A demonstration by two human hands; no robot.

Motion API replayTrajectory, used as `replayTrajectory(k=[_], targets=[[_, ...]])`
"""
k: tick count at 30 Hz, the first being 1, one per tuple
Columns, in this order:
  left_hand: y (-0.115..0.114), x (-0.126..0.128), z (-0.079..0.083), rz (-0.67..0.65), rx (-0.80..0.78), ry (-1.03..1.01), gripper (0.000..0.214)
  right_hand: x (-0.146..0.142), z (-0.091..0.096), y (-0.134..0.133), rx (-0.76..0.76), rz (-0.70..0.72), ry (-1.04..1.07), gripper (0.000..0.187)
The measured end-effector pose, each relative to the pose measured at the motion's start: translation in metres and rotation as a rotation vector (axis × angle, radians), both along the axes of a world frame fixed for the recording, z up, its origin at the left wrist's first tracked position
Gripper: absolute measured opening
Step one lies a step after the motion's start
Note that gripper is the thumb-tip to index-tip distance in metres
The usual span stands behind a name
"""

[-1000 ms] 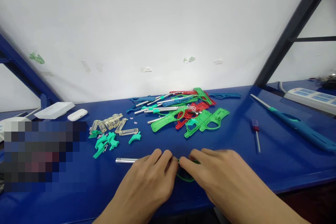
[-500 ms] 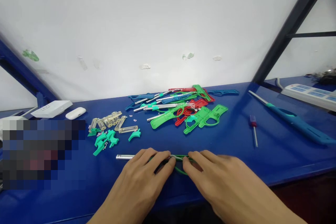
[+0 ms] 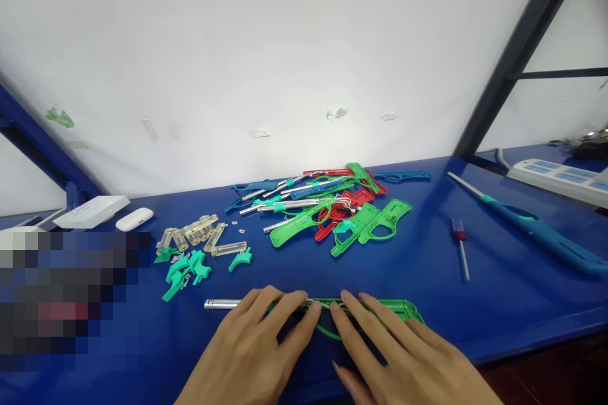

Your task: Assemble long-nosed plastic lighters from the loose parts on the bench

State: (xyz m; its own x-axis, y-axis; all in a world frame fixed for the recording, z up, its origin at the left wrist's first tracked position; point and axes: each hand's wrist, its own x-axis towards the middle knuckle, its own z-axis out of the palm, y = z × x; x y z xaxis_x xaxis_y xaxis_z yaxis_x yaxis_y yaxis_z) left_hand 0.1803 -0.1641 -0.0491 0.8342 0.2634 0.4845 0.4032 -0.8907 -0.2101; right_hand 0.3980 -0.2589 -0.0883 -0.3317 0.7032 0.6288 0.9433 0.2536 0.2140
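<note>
The right hand (image 3: 403,354) had spread and flattened since the frame before, its thumb dropping nearer the table edge and baring the handle end of the green lighter half-shell (image 3: 399,307). Its fingers lay nearly straight across the shell, pressing rather than clasping. The left hand (image 3: 247,342) was bent over the shell and its metal tube (image 3: 221,304), thumb and forefinger almost together beside a pale wire (image 3: 323,305), keeping hold. The shell lay along the near part of the blue tabletop (image 3: 266,266). Beyond it were teal triggers (image 3: 197,267), a small screwdriver (image 3: 458,235) and clear fuel tanks (image 3: 230,249); farther off, a blue lighter (image 3: 536,228), a white earbud case (image 3: 135,219), a heap of red, green and blue lighter shells (image 3: 304,224), a power strip (image 3: 560,178) and the scuffed white wall (image 3: 213,44).
</note>
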Motion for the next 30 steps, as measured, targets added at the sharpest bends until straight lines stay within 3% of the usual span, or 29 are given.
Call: replayTrajectory(k=[5,17,24,28,30], targets=[[-0.001,0.001,0.000,0.003,-0.014,0.021,0.056,0.002,0.005,0.000,0.020,0.011,0.017,0.058],[0.000,0.004,-0.009,0.028,-0.199,0.064,0.053,0.002,0.011,0.001,-0.037,0.008,0.079,0.054],[0.000,0.007,-0.008,0.029,-0.209,0.079,0.033,0.008,0.022,0.000,-0.136,0.049,0.148,0.056],[-0.002,0.008,-0.004,0.042,-0.176,0.074,0.019,0.008,0.016,0.001,-0.072,0.048,0.125,0.055],[-0.005,0.006,-0.004,0.019,-0.131,0.052,0.023,0.009,0.014,0.000,-0.054,0.049,0.110,0.056]])
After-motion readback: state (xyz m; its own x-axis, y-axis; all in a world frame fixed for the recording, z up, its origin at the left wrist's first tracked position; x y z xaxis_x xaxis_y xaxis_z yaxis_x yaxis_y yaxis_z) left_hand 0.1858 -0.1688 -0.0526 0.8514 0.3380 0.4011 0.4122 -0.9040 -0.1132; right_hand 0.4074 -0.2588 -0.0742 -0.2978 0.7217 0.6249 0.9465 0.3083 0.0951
